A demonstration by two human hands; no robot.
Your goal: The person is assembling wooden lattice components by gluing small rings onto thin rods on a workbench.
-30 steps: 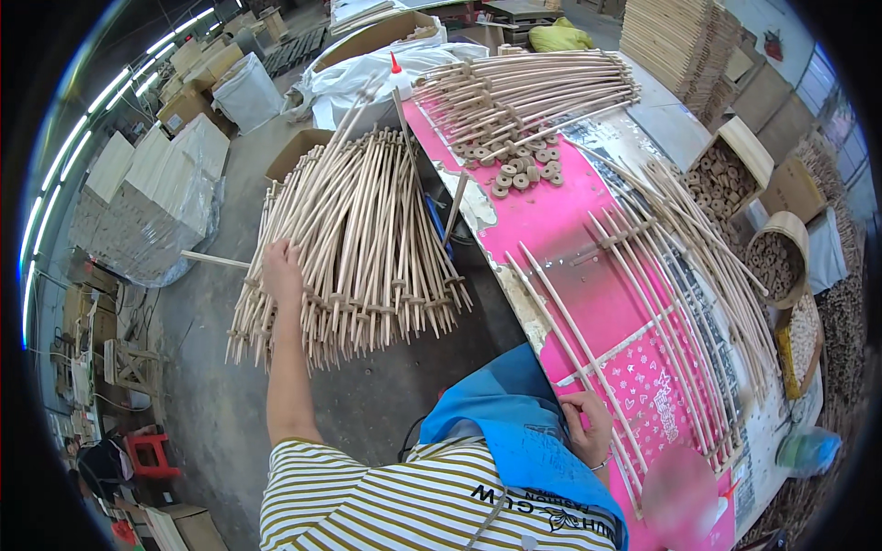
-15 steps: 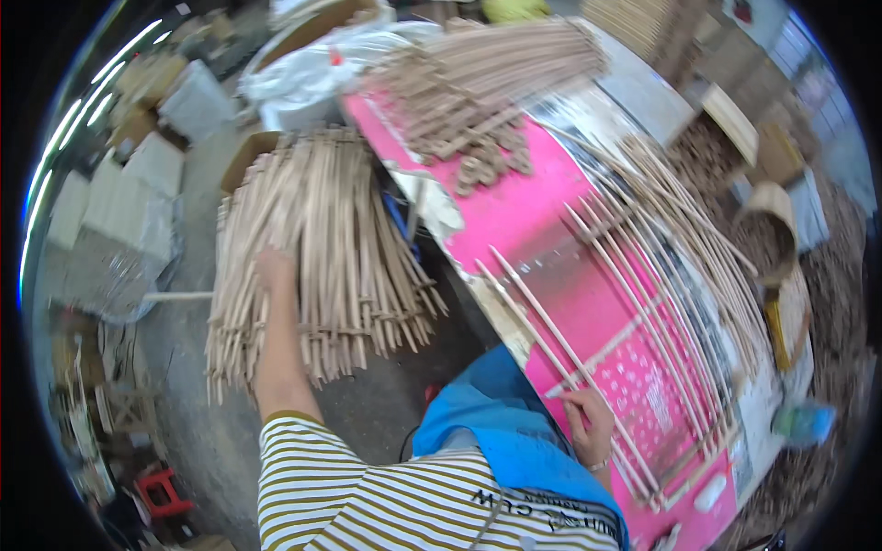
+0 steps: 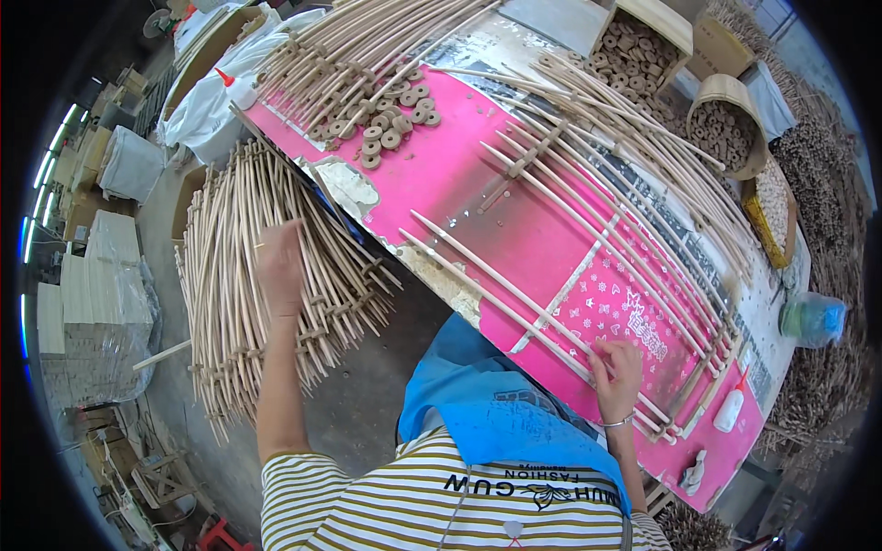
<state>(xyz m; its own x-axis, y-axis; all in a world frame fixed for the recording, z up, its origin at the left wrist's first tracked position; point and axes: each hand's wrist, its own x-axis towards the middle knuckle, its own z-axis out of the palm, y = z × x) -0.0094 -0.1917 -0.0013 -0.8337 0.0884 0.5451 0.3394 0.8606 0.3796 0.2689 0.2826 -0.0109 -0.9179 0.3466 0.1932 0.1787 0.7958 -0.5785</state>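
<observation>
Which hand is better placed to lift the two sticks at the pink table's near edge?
Probably the right hand: it is at these sticks, while the left hand is over the stick bundle beside the table.

Left hand [image 3: 279,266], left of centre: over a big heap of wooden sticks [image 3: 243,312]; grip unclear. Right hand [image 3: 617,376], lower right of centre: thumb and fingers at a pair of pale rods [image 3: 496,280] slanting across the pink tabletop [image 3: 441,174]. Upper centre-left: loose wooden discs [image 3: 391,138]. Lower right: white bottle [image 3: 729,410], red tip. Upper right: round tub [image 3: 735,89] holding more discs.
</observation>
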